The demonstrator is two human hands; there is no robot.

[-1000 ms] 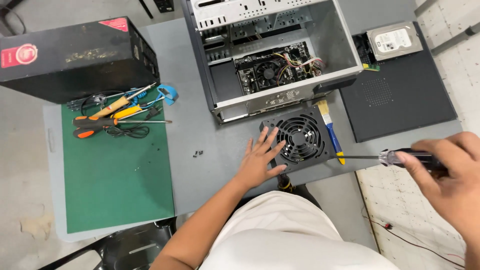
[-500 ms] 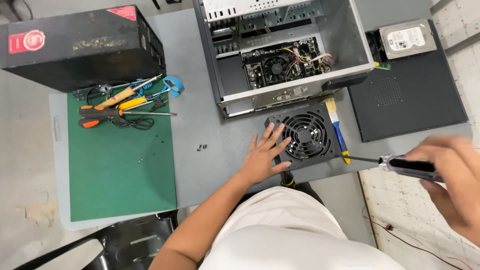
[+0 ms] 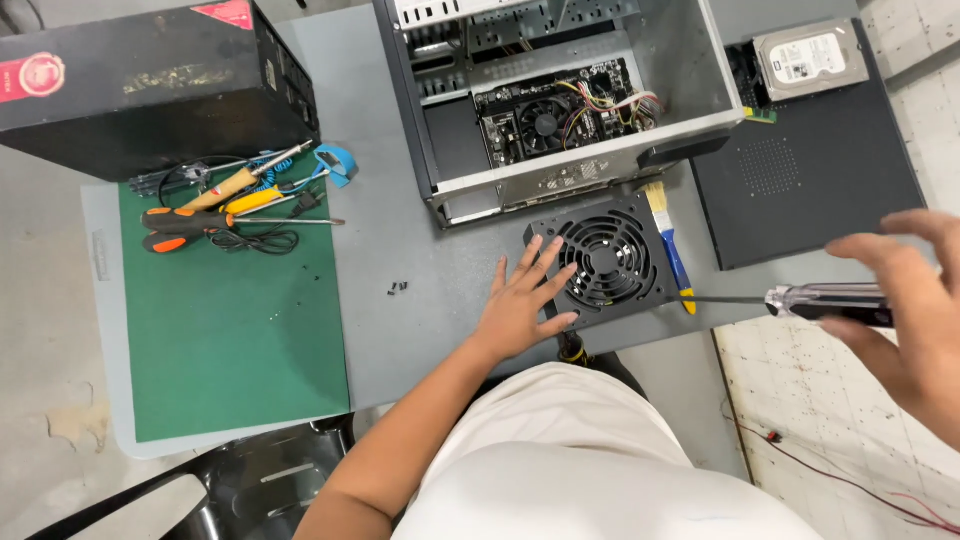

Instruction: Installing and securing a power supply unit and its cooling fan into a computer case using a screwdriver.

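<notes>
Left hand: the left hand (image 3: 522, 303) lies flat with fingers spread, palm on the grey table (image 3: 420, 330) and fingertips resting on the left edge of the power supply unit (image 3: 603, 262); it grips nothing.
Right hand: the right hand (image 3: 915, 315) is at the right edge of the view, fingers loosely curled around the handle of a screwdriver (image 3: 800, 300).
Screwdriver: held level, shaft pointing left, tip near the right side of the power supply unit, just by the brush (image 3: 668, 243).
Power supply unit: black, fan grille up, near the table's front edge, just in front of the open computer case (image 3: 560, 100).
Far right: a hard drive (image 3: 810, 58) on a black side panel (image 3: 810, 180).
Left: a green mat (image 3: 235, 330) with hand tools (image 3: 230, 200) at its far end, a black box (image 3: 150, 85) behind, small screws (image 3: 398, 288) on the table.
</notes>
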